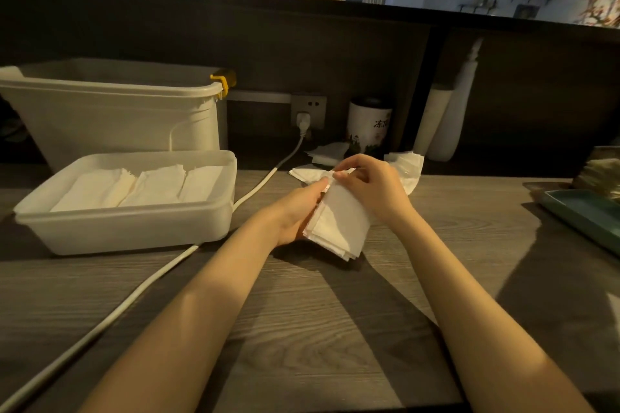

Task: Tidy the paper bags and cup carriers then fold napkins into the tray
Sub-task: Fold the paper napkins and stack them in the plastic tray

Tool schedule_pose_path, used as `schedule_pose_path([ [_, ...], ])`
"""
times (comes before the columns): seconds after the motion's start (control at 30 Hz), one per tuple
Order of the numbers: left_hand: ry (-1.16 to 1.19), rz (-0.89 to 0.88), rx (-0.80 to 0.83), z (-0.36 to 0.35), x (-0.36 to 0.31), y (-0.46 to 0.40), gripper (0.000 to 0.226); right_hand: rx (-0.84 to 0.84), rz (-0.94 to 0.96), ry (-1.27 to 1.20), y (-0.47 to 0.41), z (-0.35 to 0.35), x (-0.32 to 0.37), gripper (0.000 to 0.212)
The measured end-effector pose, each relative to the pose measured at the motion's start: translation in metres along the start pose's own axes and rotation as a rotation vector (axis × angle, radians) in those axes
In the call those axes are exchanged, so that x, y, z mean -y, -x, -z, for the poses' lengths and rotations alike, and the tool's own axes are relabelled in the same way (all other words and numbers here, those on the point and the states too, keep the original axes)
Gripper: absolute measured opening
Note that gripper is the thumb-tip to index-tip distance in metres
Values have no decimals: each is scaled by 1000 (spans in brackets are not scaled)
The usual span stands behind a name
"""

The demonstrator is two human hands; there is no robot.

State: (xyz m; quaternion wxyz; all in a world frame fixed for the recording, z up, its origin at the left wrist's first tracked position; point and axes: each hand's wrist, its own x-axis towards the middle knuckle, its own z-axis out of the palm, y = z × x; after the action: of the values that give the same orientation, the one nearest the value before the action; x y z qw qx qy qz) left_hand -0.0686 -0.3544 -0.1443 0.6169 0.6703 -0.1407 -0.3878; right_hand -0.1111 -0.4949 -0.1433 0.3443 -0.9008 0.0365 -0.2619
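Both hands share the grip on one small stack of folded napkins (337, 226), held just above the worktop (302, 329): the left hand (297, 211) cradles the stack from below and along its left edge, fingers curled under it, while the right hand (367, 186) pinches the far top corner between thumb and fingertips. The stack tilts toward the person, its near edge slightly fanned so the separate layers show. To finish this fold well, I would judge it best to square those layers first, tapping the near edge on the wood or running the left thumb along it, and only then press the crease flat. Thin paper like this probably tears or wrinkles under a hard pinch, so a light, broad pressure from the fingers should serve better than a tight squeeze at the corner. The tray (214, 214) sits to the left, well within reach, with three rows of folded napkins (147, 186) already lying side by side in it; the bundle should go in at the same angle as those rows. Loose napkins (407, 169) wait just beyond the hands near a printed cup (367, 126), so more folding seems to remain. A white cable (141, 292) runs across the wood between hands and tray; lifting the bundle over it avoids a snag.
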Motion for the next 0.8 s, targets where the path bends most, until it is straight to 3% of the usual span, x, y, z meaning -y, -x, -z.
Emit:
schedule_pose_path([
  [0.23, -243, -87, -12, -2, 4, 4, 9, -36, 57, 74, 0, -3, -1, 14],
  [0.37, -277, -128, -68, -2, 3, 2, 10, -68, 65, 58, -2, -5, -1, 15],
  [0.43, -269, -173, -132, 0, 4, 1, 22, -133, 39, 0, -3, -3, -5, 19],
  [0.57, -102, -205, -299, 7, 7, -3, 33, -220, -51, 71, -5, 2, -25, 20],
  [0.8, 96, -228, -475, 19, 9, -11, 39, -44, -73, 375, -1, -4, -48, 35],
])
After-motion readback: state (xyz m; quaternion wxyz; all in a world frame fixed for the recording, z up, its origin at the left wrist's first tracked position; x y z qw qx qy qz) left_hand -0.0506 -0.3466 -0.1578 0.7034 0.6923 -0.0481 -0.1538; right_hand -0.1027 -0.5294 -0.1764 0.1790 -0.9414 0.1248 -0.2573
